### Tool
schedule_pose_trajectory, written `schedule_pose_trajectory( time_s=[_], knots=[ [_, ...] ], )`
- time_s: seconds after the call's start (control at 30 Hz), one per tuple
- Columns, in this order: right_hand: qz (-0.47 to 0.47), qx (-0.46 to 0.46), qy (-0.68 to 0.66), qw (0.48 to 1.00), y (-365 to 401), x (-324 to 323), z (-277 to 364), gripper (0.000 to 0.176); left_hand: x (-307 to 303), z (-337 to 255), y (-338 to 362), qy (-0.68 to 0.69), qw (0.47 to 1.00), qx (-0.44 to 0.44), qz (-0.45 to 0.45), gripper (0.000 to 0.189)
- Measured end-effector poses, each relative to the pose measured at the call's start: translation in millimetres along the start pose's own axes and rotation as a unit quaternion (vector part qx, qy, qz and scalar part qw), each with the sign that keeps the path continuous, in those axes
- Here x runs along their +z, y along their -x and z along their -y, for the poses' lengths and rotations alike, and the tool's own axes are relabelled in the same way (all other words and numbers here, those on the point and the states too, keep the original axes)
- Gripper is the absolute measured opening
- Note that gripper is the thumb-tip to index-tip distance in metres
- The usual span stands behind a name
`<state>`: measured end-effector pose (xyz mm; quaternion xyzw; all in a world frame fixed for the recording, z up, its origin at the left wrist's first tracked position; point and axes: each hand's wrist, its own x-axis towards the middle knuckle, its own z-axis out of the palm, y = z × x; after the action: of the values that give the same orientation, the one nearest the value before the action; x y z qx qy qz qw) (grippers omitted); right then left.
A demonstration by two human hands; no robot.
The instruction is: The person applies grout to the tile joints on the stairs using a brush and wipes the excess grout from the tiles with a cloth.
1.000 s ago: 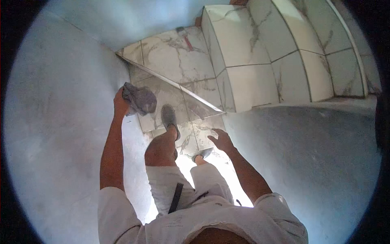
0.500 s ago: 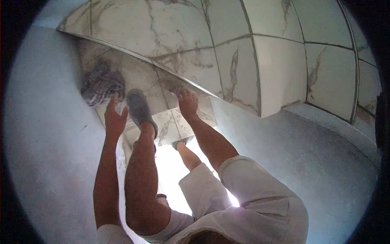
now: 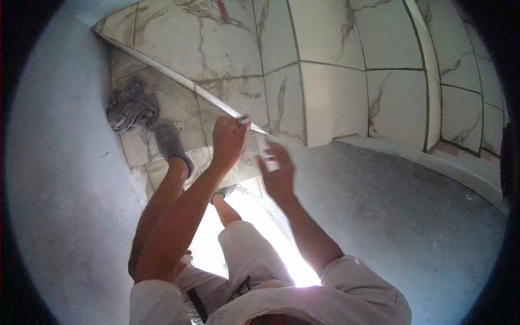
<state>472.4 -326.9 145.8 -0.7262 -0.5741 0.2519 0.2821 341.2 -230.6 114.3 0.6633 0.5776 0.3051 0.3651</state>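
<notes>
My left hand (image 3: pixel 229 140) is closed at the light edge strip (image 3: pixel 189 84) of the tiled step, around something small and dark that I cannot make out. Just to its right, my right hand (image 3: pixel 279 170) is blurred, its fingers apart near the lower end of the strip. A small whitish patch shows by those fingers, too smeared to name. The grey crumpled cloth (image 3: pixel 132 106) lies on the lower tiled step (image 3: pixel 176 108), touched by neither hand.
My grey shoe (image 3: pixel 169 139) stands on the lower step beside the cloth. A red object (image 3: pixel 223 12) lies on the upper marble-patterned tiles (image 3: pixel 179 49). Grey walls (image 3: pixel 59 162) rise on both sides, and a tiled corner (image 3: pixel 333 103) juts out at right.
My left hand has left the cloth and moved right to the edge strip. My right hand has shifted right and slightly down. The view has turned, and the red object now shows.
</notes>
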Motion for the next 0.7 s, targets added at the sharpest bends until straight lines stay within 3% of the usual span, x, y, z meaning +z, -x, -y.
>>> schedule_pose_trajectory(
  time_s=[0.07, 0.13, 0.23, 0.33, 0.37, 0.43, 0.5, 0.53, 0.63, 0.7],
  knots=[
    [-0.019, 0.012, 0.029, 0.999, -18.1, -61.5, 22.3, 0.038, 38.5, -15.9, -24.8, 0.117, 0.988, -0.071, -0.067, 0.021],
    [-0.072, -0.058, 0.044, 0.995, -17.2, -102.1, 14.7, 0.03, 69.0, -50.7, -42.6, 0.248, 0.96, -0.065, -0.116, 0.029],
    [-0.051, -0.044, 0.118, 0.991, 11.0, -146.0, 8.8, 0.028, 106.5, -79.5, -38.7, 0.242, 0.956, 0.005, -0.169, 0.036],
    [-0.009, -0.05, 0.234, 0.971, 52.9, -175.2, -5.1, 0.032, 134.1, -87.8, 22.6, 0.352, 0.925, -0.041, -0.134, 0.047],
    [-0.006, -0.052, 0.238, 0.97, 62.1, -179.1, -7.1, 0.032, 142.2, -91.9, 54.3, 0.35, 0.927, -0.016, -0.135, 0.051],
    [-0.022, -0.019, 0.079, 0.996, 80.0, -184.5, -9.3, 0.033, 149.8, -92.4, 75.6, 0.347, 0.928, 0.005, -0.137, 0.055],
    [-0.001, -0.04, 0.057, 0.998, 88.3, -201.3, -7.1, 0.034, 150.4, -91.7, 65.8, 0.298, 0.945, 0.047, -0.127, 0.07],
    [0.016, -0.058, 0.031, 0.998, 92.1, -206.3, -6.5, 0.036, 141.0, -88.0, 41.6, 0.263, 0.963, 0.01, -0.053, 0.081],
    [-0.001, -0.033, -0.041, 0.999, 104.1, -216.4, -3.3, 0.042, 136.7, -78.7, 23.9, 0.275, 0.955, 0.083, -0.076, 0.088],
    [0.009, -0.037, -0.055, 0.998, 103.7, -220.5, -7.8, 0.046, 145.1, -83.7, 54.6, 0.252, 0.96, 0.057, -0.11, 0.079]
  ],
)
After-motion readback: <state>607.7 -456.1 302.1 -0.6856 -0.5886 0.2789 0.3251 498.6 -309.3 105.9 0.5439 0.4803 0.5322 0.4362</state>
